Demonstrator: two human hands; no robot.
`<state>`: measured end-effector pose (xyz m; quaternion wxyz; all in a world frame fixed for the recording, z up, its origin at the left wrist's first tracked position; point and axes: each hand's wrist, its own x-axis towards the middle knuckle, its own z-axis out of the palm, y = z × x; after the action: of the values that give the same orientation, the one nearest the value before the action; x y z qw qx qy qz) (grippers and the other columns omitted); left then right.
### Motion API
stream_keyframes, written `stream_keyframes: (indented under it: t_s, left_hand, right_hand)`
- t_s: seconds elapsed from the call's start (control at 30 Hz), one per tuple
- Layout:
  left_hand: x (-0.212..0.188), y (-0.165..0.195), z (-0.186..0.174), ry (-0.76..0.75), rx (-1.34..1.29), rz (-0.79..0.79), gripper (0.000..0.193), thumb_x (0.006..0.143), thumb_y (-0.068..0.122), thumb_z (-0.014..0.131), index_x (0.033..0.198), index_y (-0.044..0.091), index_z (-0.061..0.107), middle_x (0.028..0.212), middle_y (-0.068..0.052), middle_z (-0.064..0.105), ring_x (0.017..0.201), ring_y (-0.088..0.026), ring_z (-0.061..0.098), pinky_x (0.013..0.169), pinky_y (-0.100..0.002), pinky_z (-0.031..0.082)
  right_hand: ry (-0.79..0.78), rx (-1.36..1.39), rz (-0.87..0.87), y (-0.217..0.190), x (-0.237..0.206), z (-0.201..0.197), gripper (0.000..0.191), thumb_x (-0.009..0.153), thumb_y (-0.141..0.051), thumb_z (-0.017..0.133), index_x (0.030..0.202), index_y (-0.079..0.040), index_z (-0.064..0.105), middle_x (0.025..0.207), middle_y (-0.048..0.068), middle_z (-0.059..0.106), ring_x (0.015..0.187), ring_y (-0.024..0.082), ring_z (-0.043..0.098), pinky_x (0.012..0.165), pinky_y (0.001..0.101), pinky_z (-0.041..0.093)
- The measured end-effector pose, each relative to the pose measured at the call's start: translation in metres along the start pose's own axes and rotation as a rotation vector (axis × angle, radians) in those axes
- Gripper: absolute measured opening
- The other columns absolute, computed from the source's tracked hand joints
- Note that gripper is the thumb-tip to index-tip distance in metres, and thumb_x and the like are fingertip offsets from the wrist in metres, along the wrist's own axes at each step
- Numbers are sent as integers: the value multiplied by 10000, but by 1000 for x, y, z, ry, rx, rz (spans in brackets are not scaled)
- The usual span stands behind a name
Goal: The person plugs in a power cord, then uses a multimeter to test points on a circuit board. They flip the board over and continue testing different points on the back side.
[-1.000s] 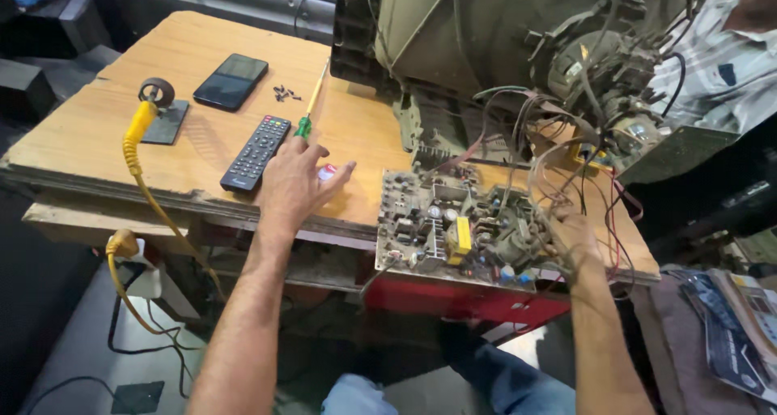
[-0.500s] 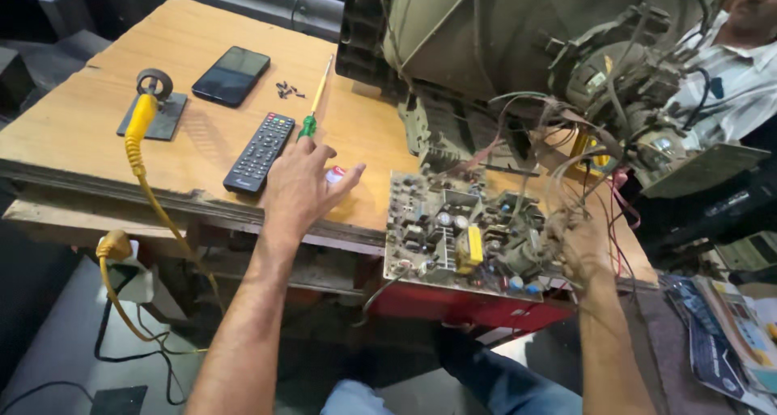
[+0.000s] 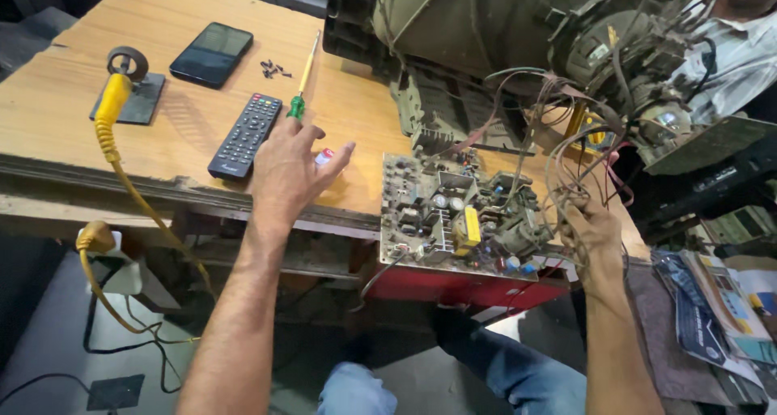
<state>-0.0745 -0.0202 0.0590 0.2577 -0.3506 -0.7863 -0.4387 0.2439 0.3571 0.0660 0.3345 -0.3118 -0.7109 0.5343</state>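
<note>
Reaching: left hand point(image 3: 285, 168) stretches over the desk point(image 3: 73, 123) edge, fingers spread and loose, holding nothing; its fingertips hover just beside the screwdriver's green handle and a small white-and-red thing point(image 3: 324, 156) I can't make out.
Gripping: right hand point(image 3: 595, 237) is closed round a bundle of wires point(image 3: 566, 168) at the right edge of the circuit board.
Screwdriver point(image 3: 301, 79): lies flat on the desk between the remote and the TV chassis, near the loose screws point(image 3: 272, 68).
Pointing: its long axis runs away from the person, slightly rightward; green handle at the near end, tip at the far end.
Handling, screwdriver: looks light and stiff, with a thin shaft that would roll on the wood; the handle is the sensible place to take hold, I'd judge.
Board point(image 3: 457, 217): sits at the front of the desk, partly overhanging the edge, parts facing up, tethered by wires to the tube behind.
Handling, board: seems rigid but fragile, crowded with components; better held by its edges than by the wires, which look soft and tangled.
Nearby: black remote point(image 3: 245, 135) left of the hand, dark phone point(image 3: 211, 54) further back, yellow coiled cord point(image 3: 109, 127) trailing off the desk.
Chassis point(image 3: 502, 34): open TV back with its tube neck, beyond the board.
</note>
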Motion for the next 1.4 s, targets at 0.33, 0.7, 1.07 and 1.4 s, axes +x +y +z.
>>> stream_keyframes:
  t_s: [0.33,0.7,1.07,1.4]
  left_hand:
    - [3,-4,1,8,62,32,441,892,472,777,967,40,731,985,-162,668,949,-347,669,797,-450,543]
    - [2,-6,0,-26,51,-20,447,917,467,757,966,23,745,973,-157,666,961,-347,663,800,-461,538]
    - [3,-4,-2,-29,36,-41,461,921,471,750,963,12,752,990,-163,660,963,-341,669,817,-452,541]
    - [3,-11,3,51,-6,19,382,940,397,746,924,16,725,998,-174,667,926,-372,668,783,-462,541]
  right_hand:
    - [-15,-37,-222,-47,-65,9,156,1008,-111,676,1075,16,738,773,-27,589,603,17,445,527,172,317]
    - [-78,-252,-403,-60,-72,24,128,933,-6,716,1052,31,745,908,7,657,788,52,599,688,199,469]
    - [-68,-225,-321,-72,-70,41,94,947,-60,741,992,22,732,766,-19,596,603,39,447,530,222,334]
    - [-9,-352,-530,-71,-70,41,117,951,-84,751,1002,20,741,830,2,651,749,54,543,670,226,425]
